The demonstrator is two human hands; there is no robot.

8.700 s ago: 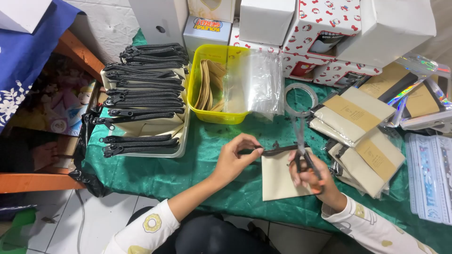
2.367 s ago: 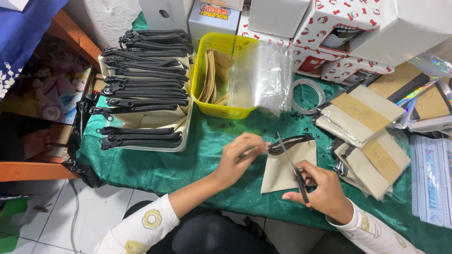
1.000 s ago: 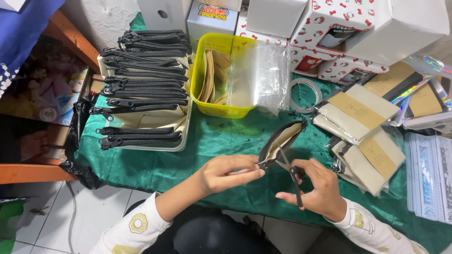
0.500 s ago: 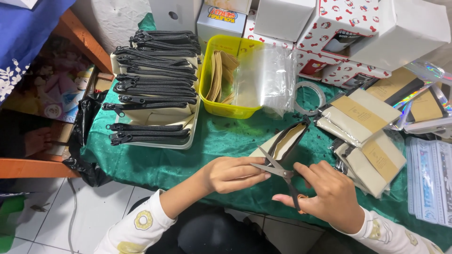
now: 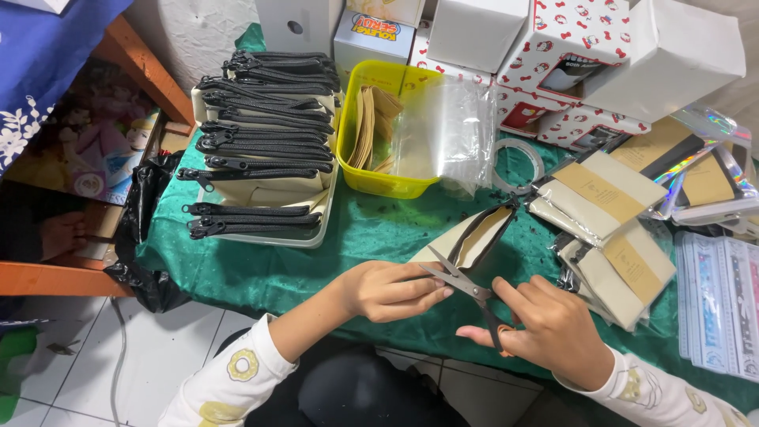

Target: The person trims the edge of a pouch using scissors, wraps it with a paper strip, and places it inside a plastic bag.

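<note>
Left hand (image 5: 389,289) pinches the near edge of the beige zipper pouch (image 5: 473,237), which lies just right of the yellow bin (image 5: 352,170), while the right hand's (image 5: 553,328) grip is closed around open scissors (image 5: 466,286); blades so near the left fingertips risk a nick.

Bare hands, long white sleeves

The left hand (image 5: 391,289) and right hand (image 5: 553,332) wear nothing; both white sleeves (image 5: 229,383) carry yellow ring-shaped prints, above dark trousers (image 5: 356,395).
</note>
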